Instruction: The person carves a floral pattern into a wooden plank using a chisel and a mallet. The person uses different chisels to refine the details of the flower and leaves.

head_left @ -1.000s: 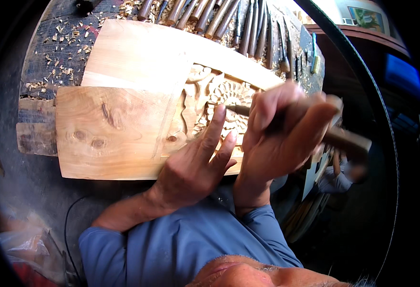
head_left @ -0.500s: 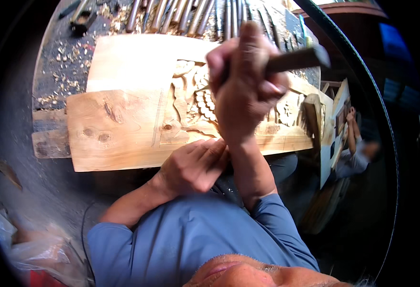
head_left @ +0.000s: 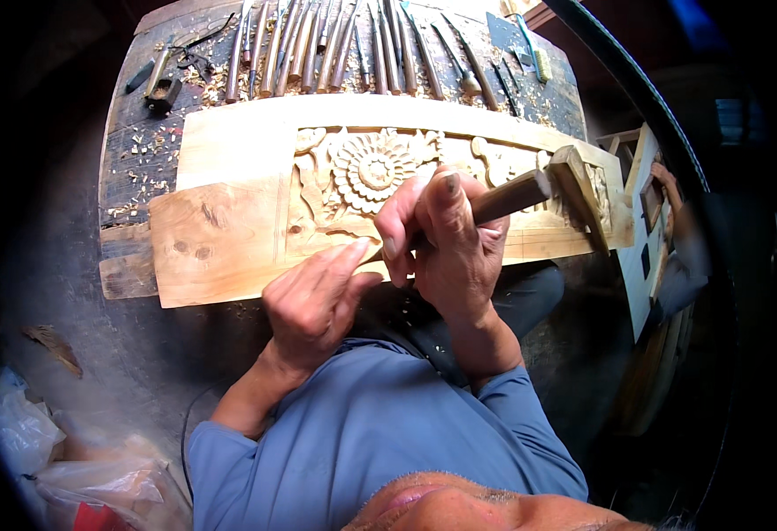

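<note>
My right hand (head_left: pixel 459 234) is closed around a carving chisel (head_left: pixel 512 196), its dark wooden handle pointing to the right. The thin blade runs left toward my left hand (head_left: pixel 313 301). That hand has its fingers stretched out, thumb and forefinger apart beside the blade's tip; whether they touch it I cannot tell. Both hands are at the near edge of a pale wooden board (head_left: pixel 220 234). A round flower with layered petals (head_left: pixel 375 168) is carved in relief there, with leafy scrollwork around it. My right hand hides part of the carving.
Several carving tools (head_left: pixel 335 49) lie in a row along the far side of the workbench (head_left: pixel 141 146), among wood shavings. A bar-like wooden piece (head_left: pixel 580 196) stands across the board's right part. Plastic bags (head_left: pixel 110 482) lie at lower left. Another person's arm (head_left: pixel 669 190) shows at far right.
My right hand has come down toward me with the chisel, uncovering the carved flower. My left hand has moved slightly left, its fingers now stretched out toward the blade.
</note>
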Tool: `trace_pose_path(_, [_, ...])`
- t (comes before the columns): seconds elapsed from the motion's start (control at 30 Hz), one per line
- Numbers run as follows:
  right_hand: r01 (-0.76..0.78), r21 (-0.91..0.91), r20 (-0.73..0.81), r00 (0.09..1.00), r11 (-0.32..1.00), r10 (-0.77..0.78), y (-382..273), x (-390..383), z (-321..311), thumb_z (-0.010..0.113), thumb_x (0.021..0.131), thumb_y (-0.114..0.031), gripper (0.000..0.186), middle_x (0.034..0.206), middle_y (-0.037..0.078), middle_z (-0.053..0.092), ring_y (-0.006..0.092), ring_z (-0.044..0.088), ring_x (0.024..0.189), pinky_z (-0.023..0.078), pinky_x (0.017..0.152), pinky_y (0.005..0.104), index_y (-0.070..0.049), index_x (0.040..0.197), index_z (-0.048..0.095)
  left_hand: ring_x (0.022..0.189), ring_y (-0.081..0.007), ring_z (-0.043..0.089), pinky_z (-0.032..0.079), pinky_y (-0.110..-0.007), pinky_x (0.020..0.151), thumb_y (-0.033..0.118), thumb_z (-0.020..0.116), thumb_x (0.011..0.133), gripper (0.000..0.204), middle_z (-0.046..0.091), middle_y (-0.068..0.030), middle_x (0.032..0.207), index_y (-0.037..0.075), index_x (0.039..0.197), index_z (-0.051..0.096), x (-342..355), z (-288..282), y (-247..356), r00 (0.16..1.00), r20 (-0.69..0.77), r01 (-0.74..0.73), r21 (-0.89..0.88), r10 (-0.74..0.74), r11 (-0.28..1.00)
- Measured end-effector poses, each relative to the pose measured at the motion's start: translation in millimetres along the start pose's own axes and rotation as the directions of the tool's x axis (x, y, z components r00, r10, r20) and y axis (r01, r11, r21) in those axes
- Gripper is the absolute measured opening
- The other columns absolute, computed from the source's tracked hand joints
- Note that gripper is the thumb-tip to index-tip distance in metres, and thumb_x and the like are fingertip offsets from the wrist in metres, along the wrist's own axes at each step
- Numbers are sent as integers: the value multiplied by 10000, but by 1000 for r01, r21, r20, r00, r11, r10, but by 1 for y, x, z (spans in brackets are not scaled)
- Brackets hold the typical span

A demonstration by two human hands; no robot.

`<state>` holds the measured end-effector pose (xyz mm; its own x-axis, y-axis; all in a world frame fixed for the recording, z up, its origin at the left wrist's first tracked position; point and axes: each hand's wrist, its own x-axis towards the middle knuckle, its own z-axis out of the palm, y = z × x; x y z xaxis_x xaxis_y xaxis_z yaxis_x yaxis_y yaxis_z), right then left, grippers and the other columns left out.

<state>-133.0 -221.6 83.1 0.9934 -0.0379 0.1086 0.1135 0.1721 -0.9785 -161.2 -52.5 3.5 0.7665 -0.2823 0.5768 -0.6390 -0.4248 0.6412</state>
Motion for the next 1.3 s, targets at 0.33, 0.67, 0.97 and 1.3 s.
trace_pose_path(0.33, [419, -638, 173, 896, 646, -409, -11, 3, -77, 810, 944, -337, 629, 1337, 177, 734, 279, 702, 1234, 533, 1064, 431, 17, 1421, 603, 774, -119, 730, 576, -285, 705, 50, 803, 974, 127, 793, -99, 860, 4, 1092, 793, 23, -12, -4, 929, -52, 337, -287, -366, 897])
trace_pose_path(0.67, [-287, -958, -211, 763, -27, -611, 4, -10, -283, 796, 983, -304, 378, 1317, 141, 751, 345, 707, 1226, 544, 1043, 432, -57, 1264, 742, 914, -193, 790, 658, -333, 850, 14, 720, 1032, 216, 795, -140, 984, -32, 1199, 591, 76, 1, -61, 885, -33, 361, -581, -464, 730])
trace_pose_path(0.97, [-287, -936, -119, 803, -203, -585, 51, -14, -306, 822, 938, -430, 594, 1389, 186, 705, 378, 650, 1313, 501, 1134, 468, -40, 1364, 687, 919, -165, 786, 656, -291, 817, 31, 727, 1032, 217, 805, -127, 1008, 5, 1217, 615, 68, 5, -72, 883, 48, 412, -557, -467, 721])
trace_pose_path(1.3, [-281, -928, -153, 886, -245, -437, 44, -6, -356, 808, 935, -461, 670, 1469, 180, 666, 366, 624, 1372, 487, 1156, 453, -70, 1455, 647, 926, -136, 777, 662, -281, 832, -9, 754, 1000, 205, 803, -105, 1003, 5, 1174, 646, 68, 15, -76, 855, 15, 467, -456, -518, 758])
